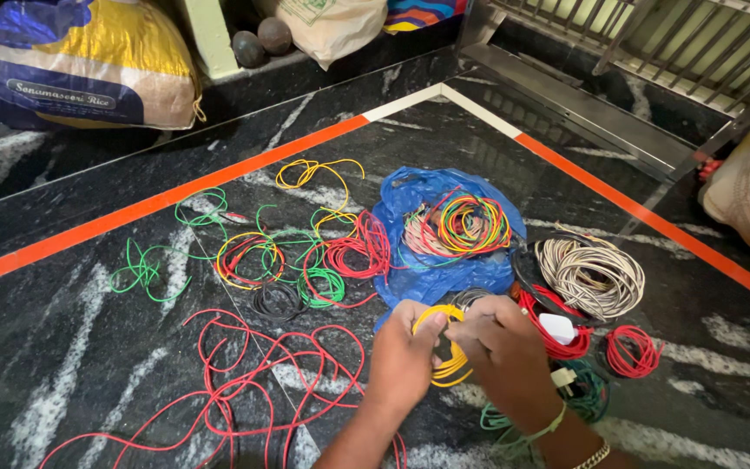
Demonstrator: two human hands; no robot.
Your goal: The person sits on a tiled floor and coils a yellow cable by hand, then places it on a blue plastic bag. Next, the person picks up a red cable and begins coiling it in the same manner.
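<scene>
**Black marble floor, both hands on a yellow wire coil**

Dark veined stone floor (62,365) with an orange border stripe (175,201), wires spread all over it. Landmark: blue plastic bag (410,269).

Yellow wire coil (450,356) sits just below the blue bag, off the floor, held between both hands. Left hand (405,356) curled closed around the coil's left side, fingers wrapped over the loops. Right hand (505,347) also closed, fingertips pinching the coil's right side; green thread band and a metal bracelet at that wrist.

Inside the blue bag: multicolour wire bundle (462,226), red, green, yellow strands coiled together. Touching the bag's left edge: red wire coil (359,247). Further left of the bag: small green coil (323,285), black coil (275,302), mixed red-yellow coil (249,259), loose green wire (145,274). Above-left of the bag: loose yellow wire (314,174). Below-left, well apart from the bag: long loose red wire (253,373) sprawled in loops.

Right of the bag: beige cable coil (592,274). Below that, a white plug (559,328) on red cable, and a small red coil (634,350) furthest right.

Far above-left of the bag: printed woven sack (80,61) against the wall. Metal grille (653,52) above-right.
</scene>
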